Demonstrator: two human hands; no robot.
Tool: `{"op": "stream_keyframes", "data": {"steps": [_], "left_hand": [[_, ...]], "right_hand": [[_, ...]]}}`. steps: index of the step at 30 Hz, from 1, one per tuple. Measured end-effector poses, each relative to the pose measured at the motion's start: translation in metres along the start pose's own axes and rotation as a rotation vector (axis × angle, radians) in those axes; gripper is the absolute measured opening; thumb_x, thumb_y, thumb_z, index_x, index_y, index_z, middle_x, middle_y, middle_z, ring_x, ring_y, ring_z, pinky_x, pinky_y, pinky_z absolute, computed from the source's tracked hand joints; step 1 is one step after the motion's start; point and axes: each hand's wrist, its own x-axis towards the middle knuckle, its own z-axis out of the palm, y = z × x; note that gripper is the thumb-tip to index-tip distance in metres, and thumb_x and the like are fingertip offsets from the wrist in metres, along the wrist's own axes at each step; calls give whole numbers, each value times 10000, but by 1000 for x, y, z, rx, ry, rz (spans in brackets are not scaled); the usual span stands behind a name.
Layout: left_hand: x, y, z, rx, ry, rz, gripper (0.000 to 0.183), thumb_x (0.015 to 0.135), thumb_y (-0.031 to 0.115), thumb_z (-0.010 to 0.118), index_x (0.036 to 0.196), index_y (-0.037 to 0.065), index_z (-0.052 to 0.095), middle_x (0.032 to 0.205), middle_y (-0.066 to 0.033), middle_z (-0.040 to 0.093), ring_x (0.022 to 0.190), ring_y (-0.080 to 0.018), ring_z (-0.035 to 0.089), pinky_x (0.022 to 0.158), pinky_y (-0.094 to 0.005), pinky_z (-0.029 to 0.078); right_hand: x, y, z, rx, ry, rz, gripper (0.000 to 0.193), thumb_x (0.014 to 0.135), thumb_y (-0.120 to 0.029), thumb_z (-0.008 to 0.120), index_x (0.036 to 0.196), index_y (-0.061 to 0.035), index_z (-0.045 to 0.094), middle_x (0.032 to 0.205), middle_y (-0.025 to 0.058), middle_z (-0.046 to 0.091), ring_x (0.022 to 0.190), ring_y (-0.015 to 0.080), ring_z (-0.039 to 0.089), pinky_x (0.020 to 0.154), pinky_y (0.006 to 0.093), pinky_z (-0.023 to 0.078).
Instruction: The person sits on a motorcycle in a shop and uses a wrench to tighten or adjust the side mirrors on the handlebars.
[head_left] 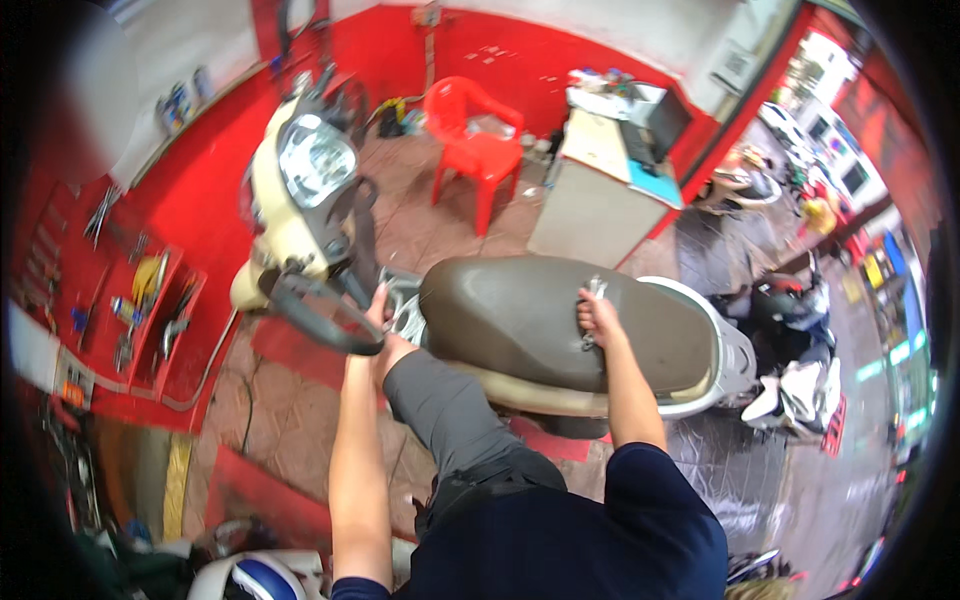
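Observation:
A cream scooter stands in front of me, with its long dark brown seat reaching to the right. Above the seat, my right hand is closed in a fist round a silvery metal tool. Ends of the tool stick out on both sides of the fist; blur hides its exact kind. My left hand is by the front end of the seat, beside the scooter's dark curved part. That hand is partly hidden and blurred, so its grip does not show. My bent knee is just below it.
A red plastic chair and a desk with a laptop stand beyond the scooter. Red tool shelves line the left wall. More scooters are parked at the right. A white and blue helmet-like object lies at lower left.

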Motion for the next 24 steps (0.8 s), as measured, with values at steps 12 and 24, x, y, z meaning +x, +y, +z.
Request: {"op": "stream_keyframes", "data": {"steps": [12,24], "left_hand": [[1,49,-57,325,-59,-11,477,860,390,710,985,32,420,602,-29,469,408,-116,474,340,-275,404],[5,79,-28,499,203,-132,428,890,383,672,862,6,471,523,-33,459,359,-136,473,343,-288,367]], "right_hand": [[28,9,15,-660,213,-6,457,831,-470,667,685,-37,656,589,46,594,446,142,494,416,281,395],[14,-80,61,-1421,-345,460,534,740,-565,711,511,-104,571,486,18,519,441,133,469,469,309,366]]}}
